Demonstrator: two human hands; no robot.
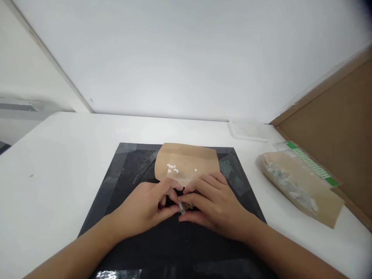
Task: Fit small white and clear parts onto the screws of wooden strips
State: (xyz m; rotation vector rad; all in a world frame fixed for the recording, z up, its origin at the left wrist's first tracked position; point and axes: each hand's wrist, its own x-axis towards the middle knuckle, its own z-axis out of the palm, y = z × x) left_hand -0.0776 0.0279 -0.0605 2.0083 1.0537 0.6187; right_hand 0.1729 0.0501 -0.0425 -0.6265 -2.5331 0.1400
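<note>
A white table (58, 162) is spreading out at the far left and running under everything else, with a black mat (162, 248) lying on its middle. Over the mat's left half, the left hand (147, 203) is curling inward, its fingers bent and its thumb tip meeting a small translucent piece (181, 207); whether it is gripping this or only touching it, I cannot tell. Near the mat's back edge, a sheet of brown paper (188, 155) is lying just beyond the fingertips, and white flecks (172, 168) are sitting on it, mostly toward its left side.

The small translucent piece is standing tilted between the two hands, above the mat (a brownish bit is showing beside it, too hidden to name). The right hand (216, 203) is holding the piece in a nearly closed pinch, the forefinger at its upper end and the thumb below.

Farther right, a clear plastic tray (248, 130) is resting at the table's back. In front of it, brown kraft paper (325, 201) is bearing a heap of translucent pieces (286, 184), and a clear plastic bag with a green strip (327, 179) is lying along its back edge. A brown panel (334, 108) is closing off the far right.
</note>
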